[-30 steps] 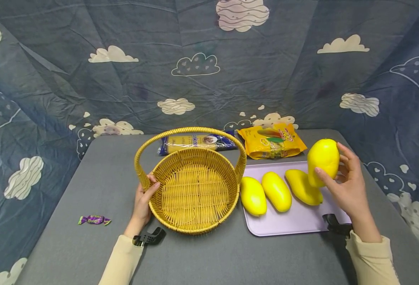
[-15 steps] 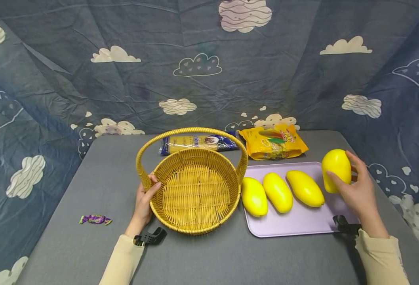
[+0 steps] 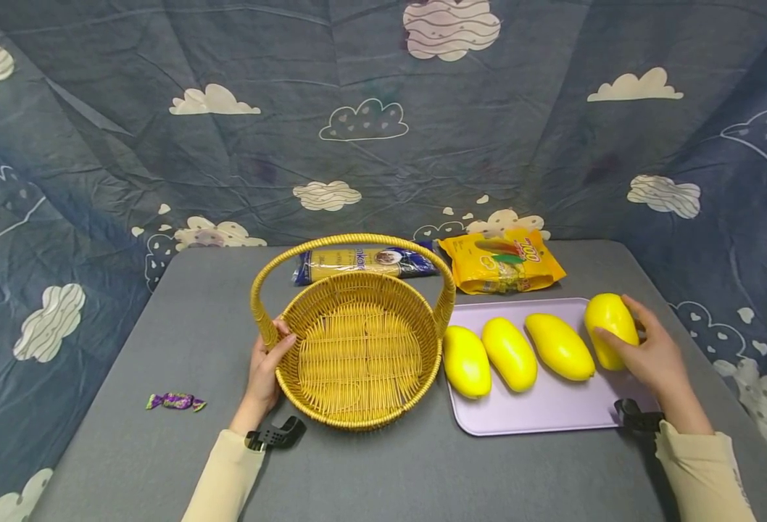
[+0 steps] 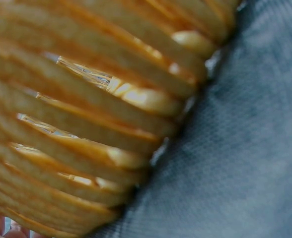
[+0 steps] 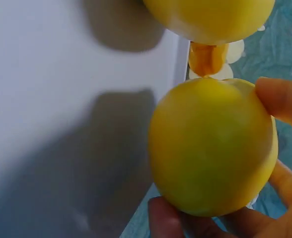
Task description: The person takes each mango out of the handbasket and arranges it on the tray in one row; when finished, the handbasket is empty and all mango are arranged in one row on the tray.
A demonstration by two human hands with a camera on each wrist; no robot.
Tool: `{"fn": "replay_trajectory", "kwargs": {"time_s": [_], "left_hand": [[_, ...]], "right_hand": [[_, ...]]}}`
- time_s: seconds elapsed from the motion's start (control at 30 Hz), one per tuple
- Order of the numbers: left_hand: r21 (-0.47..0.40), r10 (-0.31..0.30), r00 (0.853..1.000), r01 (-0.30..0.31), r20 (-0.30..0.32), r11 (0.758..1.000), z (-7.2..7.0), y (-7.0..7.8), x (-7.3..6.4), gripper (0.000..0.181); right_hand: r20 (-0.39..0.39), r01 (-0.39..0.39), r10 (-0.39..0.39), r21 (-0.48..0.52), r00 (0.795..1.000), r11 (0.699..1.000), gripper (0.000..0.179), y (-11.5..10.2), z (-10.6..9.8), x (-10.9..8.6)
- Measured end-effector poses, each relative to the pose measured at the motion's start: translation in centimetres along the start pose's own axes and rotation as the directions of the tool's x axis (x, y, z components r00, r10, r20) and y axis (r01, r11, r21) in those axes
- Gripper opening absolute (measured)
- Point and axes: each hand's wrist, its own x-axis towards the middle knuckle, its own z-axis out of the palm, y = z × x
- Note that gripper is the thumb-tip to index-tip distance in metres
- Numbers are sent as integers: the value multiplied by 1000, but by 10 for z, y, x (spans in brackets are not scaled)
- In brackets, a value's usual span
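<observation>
My left hand [image 3: 264, 370] grips the left side of a round wicker basket [image 3: 360, 406] at the foot of its arched handle, thumb over the rim. In the left wrist view the basket's woven wall [image 4: 86, 109] fills much of the picture, with fingertips [image 4: 9, 225] at the lower corner. My right hand [image 3: 654, 359] holds a yellow mango [image 3: 610, 326] between thumb and fingers, close over the right end of a lilac tray [image 3: 546, 413]. In the right wrist view the mango [image 5: 213, 148] shows end-on. Three more mangoes lie on the tray, the closest one [image 3: 560, 346] just left of it.
Behind the basket lies a blue-and-yellow packet [image 3: 364, 264]. A yellow bag [image 3: 502, 261] stands behind the tray. A purple wrapped candy [image 3: 176, 402] lies on the grey table [image 3: 370, 478] at left. Cloud-patterned cloth [image 3: 279, 152] hangs around the back and sides.
My right hand has carried the mango rightward and then down, close to the tray's right end beside the other mangoes. The left hand still grips the basket, which stays in place.
</observation>
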Motion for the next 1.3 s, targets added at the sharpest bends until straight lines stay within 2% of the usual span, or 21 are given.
{"fn": "replay_trajectory", "kwargs": {"time_s": [0.17, 0.37, 0.57, 0.83, 1.3], "left_hand": [[1, 10, 1000, -10, 3, 1000, 0, -2, 0, 20], [9, -32, 999, 32, -7, 999, -1, 0, 0, 15], [-1, -41, 999, 41, -8, 999, 1, 2, 1, 24], [13, -38, 999, 38, -7, 999, 0, 1, 1, 26], [6, -36, 999, 36, 0, 999, 0, 1, 1, 31]], "right_hand": [[50, -40, 43, -60, 998, 997, 92, 0, 0, 3], [117, -50, 61, -96, 991, 994, 91, -4, -1, 2], [128, -48, 62, -105, 990, 993, 92, -2, 1, 2], [145, -61, 73, -88, 987, 994, 92, -1, 0, 2], [120, -51, 69, -149, 990, 988, 87, -1, 2, 2]]}}
